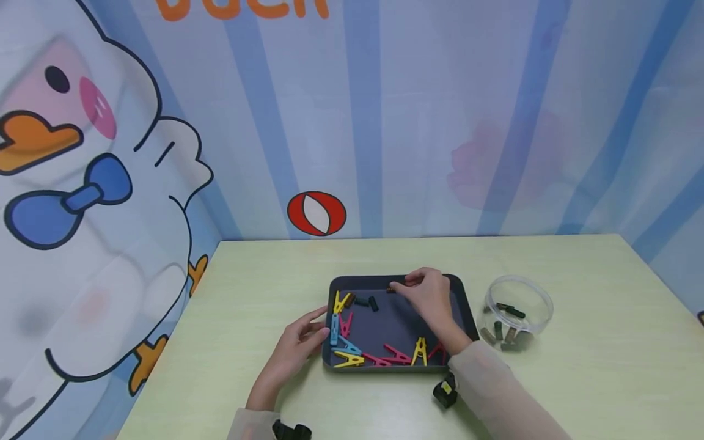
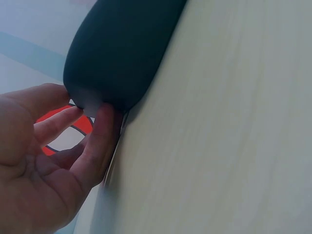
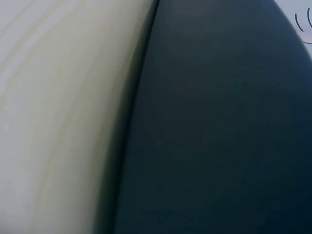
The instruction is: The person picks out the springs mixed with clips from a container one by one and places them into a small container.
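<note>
A dark rectangular tray (image 1: 401, 370) rests on the table. My left hand (image 1: 297, 341) holds the tray's left edge, thumb at the rim; in the left wrist view its fingers bend against the outer wall. Over the tray's far side, my right hand (image 1: 431, 296) pinches a small brown cylinder (image 1: 391, 289) between thumb and fingertips. Dark green cylinders (image 1: 362, 302) and a brown cylinder (image 1: 349, 300) lie at the tray's upper left. Yellow clothespins (image 1: 419, 351), blue clothespins (image 1: 334, 330) and pink clothespins (image 1: 397, 354) line the left and near sides. The right wrist view shows the tray's wall, not the hand.
Right of the tray stands a round clear plastic jar (image 1: 519, 282), its mouth open, with several dark and greyish cylinders (image 1: 511, 310) inside. The pale wooden table (image 1: 610, 342) meets a printed blue curtain (image 1: 407, 122) at its back edge.
</note>
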Demonstrator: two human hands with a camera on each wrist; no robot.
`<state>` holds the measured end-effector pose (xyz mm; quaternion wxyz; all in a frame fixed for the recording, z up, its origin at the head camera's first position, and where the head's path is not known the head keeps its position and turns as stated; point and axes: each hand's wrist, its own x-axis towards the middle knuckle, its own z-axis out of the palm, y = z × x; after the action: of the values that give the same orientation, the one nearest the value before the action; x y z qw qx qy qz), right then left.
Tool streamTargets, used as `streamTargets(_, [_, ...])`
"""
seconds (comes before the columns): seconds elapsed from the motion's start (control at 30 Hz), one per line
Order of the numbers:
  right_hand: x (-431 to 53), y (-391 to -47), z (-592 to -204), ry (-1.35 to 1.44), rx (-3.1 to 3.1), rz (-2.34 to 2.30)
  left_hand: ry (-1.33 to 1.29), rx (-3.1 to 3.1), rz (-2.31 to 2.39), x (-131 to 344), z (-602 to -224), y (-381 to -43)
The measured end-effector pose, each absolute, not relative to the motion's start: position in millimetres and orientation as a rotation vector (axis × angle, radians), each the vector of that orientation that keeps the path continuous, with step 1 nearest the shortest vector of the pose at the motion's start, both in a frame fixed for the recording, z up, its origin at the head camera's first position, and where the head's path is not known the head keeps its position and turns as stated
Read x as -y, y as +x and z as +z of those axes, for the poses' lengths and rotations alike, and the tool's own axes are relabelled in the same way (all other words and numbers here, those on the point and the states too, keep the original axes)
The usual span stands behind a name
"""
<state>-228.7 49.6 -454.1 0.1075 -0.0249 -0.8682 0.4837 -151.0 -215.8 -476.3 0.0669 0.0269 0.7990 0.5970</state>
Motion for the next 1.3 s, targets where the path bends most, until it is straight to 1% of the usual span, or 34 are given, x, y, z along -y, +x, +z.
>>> streamTargets(0.47, [-38,-233,-455,-0.102,2.605,1.331,0.103,-2.4,1.819,218,-476,-151])
streamTargets(0.83, [-31,-236,-468,-0.094,2.643,1.252,0.108,-2.393,1.811,217,-478,-152])
streamTargets(1.3, [-27,-239,-470,-0.094,2.628,1.163,0.095,-2.402,1.805,216,-477,-151])
